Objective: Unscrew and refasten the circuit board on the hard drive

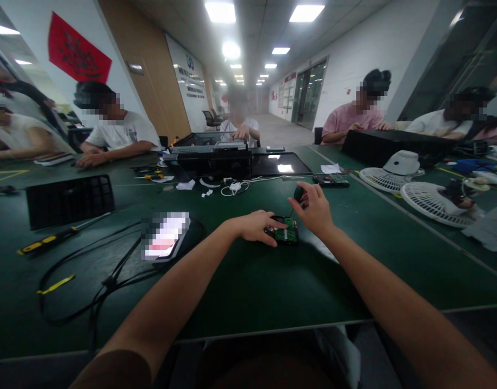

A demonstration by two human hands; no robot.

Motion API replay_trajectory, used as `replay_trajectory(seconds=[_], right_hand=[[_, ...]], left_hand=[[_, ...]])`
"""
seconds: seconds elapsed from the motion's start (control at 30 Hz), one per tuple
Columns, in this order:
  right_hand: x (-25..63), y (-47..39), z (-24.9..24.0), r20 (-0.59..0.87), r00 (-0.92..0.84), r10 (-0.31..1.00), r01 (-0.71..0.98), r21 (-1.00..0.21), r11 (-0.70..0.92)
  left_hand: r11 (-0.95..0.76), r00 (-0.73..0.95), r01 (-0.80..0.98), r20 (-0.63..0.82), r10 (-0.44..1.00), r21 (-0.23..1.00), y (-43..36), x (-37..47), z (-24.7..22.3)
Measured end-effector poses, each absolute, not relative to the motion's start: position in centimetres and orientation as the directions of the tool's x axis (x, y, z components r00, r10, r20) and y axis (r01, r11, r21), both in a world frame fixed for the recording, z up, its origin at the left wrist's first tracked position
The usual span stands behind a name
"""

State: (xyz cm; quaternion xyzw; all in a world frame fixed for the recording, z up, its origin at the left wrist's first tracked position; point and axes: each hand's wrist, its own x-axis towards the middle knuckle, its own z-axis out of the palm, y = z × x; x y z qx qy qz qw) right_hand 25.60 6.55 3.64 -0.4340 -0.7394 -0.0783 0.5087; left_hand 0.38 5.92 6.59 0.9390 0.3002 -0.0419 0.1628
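Note:
A hard drive (291, 236) with its green circuit board facing up lies on the green table. Around its left side my left hand (257, 227) is closed, with a finger reaching over the board. My right hand (313, 208) grips the dark handle of a screwdriver (298, 193). Its thin shaft points down at the board's upper right part; whether the tip sits in a screw is too small to tell.
Left of me are a phone (167, 237), black cables (109, 282), a yellow-black screwdriver (49, 243) and a black panel (71, 201). Ahead stands a computer case (211, 165), with another circuit board (331, 180) to its right. White fan parts (430, 202) lie at right. Several people sit around.

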Motion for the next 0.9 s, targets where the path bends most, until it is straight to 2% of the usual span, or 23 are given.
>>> replay_trajectory(seconds=[0.23,0.9], right_hand=[[25.60,6.25,3.92,0.827,-0.135,0.546,0.674,-0.327,0.662],[25.26,6.12,3.81,0.833,-0.065,0.550,0.678,-0.367,0.637]], left_hand=[[-0.765,0.814,0.580,-0.182,0.551,0.278,5.77,0.40,6.68],[-0.762,0.825,0.563,-0.167,0.539,0.320,6.52,0.32,6.19]])
